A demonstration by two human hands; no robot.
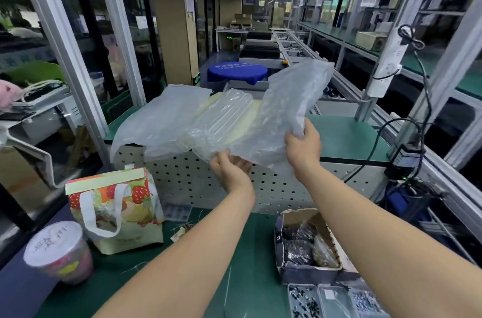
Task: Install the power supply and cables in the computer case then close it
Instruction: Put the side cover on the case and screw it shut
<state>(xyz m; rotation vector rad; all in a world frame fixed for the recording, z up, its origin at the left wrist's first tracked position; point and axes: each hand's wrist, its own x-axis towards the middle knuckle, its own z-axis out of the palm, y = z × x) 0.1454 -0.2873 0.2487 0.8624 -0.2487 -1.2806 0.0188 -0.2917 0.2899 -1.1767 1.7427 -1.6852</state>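
Right hand (303, 147) grips plastic bag's (287, 98) near edge; left hand (230, 170) lies beneath it, grip unclear.

An open strip of table (250, 252) is left in the lower centre of the frame. It is bounded on the left by a printed bag (117, 210) and a lidded cup (58, 252), and on the right by a cardboard box (305, 247) and parts trays (336, 299). Passage toward the centre is blocked by a perforated panel (182, 177). Above it, the raised surface (347, 135) is largely covered by plastic wrapping (182, 119). Only its right part is left bare, with a black cable (375, 143) at the edge.
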